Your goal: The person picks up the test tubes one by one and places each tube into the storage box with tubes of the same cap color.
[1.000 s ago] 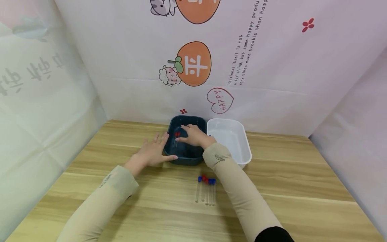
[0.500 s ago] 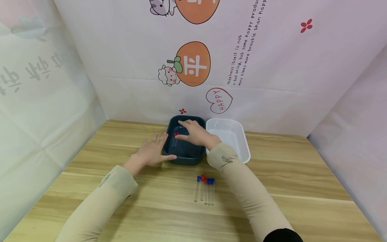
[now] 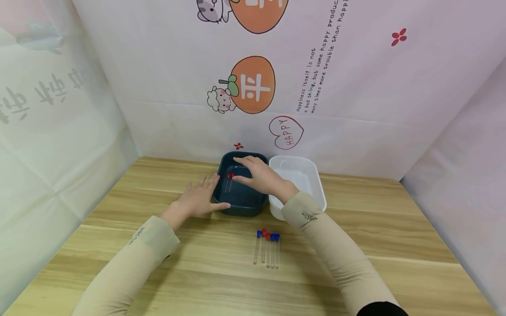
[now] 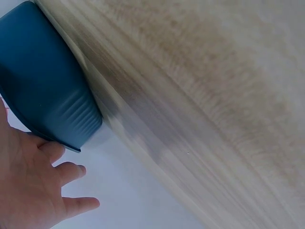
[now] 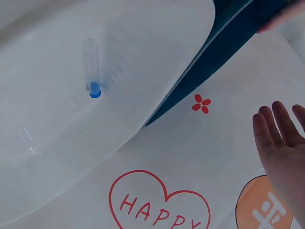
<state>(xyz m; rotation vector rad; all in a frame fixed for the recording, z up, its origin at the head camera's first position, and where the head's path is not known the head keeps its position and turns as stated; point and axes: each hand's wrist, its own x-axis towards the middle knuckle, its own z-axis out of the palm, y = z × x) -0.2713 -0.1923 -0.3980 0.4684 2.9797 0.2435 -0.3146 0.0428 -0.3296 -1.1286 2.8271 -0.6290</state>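
- Tubes: clear, slim, round-ended, with red or blue caps.
- Table group: five tubes (image 3: 268,253) lie side by side in front of the bins, caps toward the back; three blue, two red.
- Dark bin (image 3: 242,211): two red-capped tubes (image 3: 230,176) lie inside, near its left wall.
- White bin (image 3: 302,173): stands just beside the dark bin, on its right; one blue-capped tube (image 5: 92,67) lies inside.
- Right hand (image 3: 264,175): above the dark bin, thumb and fingers well apart; holds nothing.
- Left hand (image 3: 196,199): fingers spread, touching the dark bin's left side without grasping it.
- Change over the last second: right hand and forearm have shifted slightly to the right; left hand and the tubes remain in position.
- Surface: table (image 3: 197,272) with light wood grain.
- Surroundings: white cloth (image 3: 356,87) behind, printed with orange fruits, lettering and a red "HAPPY" heart; pale panels at both sides.
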